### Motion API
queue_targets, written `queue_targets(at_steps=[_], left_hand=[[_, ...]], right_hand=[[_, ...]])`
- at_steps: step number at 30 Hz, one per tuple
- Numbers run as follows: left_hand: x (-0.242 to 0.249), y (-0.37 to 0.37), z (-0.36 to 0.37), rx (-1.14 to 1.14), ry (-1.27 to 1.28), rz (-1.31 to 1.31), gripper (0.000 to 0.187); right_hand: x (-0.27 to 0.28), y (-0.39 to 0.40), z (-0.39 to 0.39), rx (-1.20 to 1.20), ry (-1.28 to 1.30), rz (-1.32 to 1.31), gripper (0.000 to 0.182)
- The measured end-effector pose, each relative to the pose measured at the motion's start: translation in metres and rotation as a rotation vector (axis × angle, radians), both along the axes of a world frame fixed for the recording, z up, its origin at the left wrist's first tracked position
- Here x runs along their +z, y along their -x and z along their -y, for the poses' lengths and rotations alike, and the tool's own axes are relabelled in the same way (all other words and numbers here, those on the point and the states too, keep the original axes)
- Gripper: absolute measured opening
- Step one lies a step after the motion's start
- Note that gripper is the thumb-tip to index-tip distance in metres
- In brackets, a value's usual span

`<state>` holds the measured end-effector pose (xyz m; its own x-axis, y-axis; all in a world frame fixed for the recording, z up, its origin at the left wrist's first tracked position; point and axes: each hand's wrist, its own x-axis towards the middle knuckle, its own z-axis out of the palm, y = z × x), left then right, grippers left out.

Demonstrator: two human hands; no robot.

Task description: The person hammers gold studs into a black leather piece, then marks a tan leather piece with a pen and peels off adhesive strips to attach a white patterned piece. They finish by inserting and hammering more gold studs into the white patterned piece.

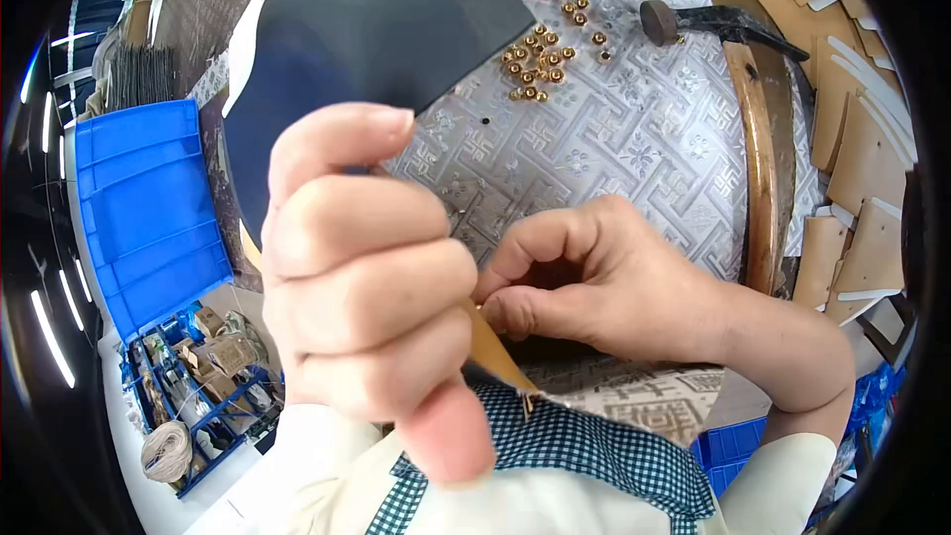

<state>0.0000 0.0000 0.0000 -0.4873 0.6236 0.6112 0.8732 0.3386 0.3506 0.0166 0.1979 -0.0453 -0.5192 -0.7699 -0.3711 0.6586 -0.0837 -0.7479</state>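
My left hand (pixel 371 277) is close to the camera, its fingers curled round a large dark, smooth sheet (pixel 386 30) that extends up behind it. A tan edge (pixel 500 352) shows below, between the hands; whether it belongs to the same sheet is hard to tell. My right hand (pixel 604 282) is beside the left fingers, thumb and index finger pinched together at that tan edge. What sits in the pinch is mostly hidden. Beyond the sheet, several gold-coloured metal studs (pixel 535 64) lie scattered on the patterned table cover (pixel 624 139).
A hammer with a wooden handle (pixel 758 159) lies at the table's right side. Tan panels with white strips (pixel 857 154) are piled along the far right. To the left are a blue plastic bin (pixel 149 208) and a crate of supplies with a rope coil (pixel 166 451).
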Motion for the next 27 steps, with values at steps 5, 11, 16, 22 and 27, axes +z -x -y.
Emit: queue_targets(at_steps=[5,11,16,22,27], left_hand=[[-0.015,0.009,-0.012,0.127,0.035,-0.104,0.047],[-0.027,-0.024,0.022,0.177,-0.012,-0.014,0.04],[-0.037,-0.058,0.034,0.139,-0.002,-0.004,0.029],[-0.042,-0.066,0.035,0.16,0.051,0.024,0.037],[-0.046,-0.066,0.033,0.182,0.056,0.046,0.035]], right_hand=[[-0.002,0.002,-0.004,-0.074,-0.023,-0.107,0.015],[-0.005,0.009,-0.005,0.012,-0.053,-0.126,0.024],[0.001,0.009,-0.003,0.041,-0.226,-0.193,0.023],[-0.022,0.004,-0.011,-0.02,-0.175,-0.15,0.028],[-0.028,0.005,-0.016,-0.038,-0.134,-0.087,0.036]])
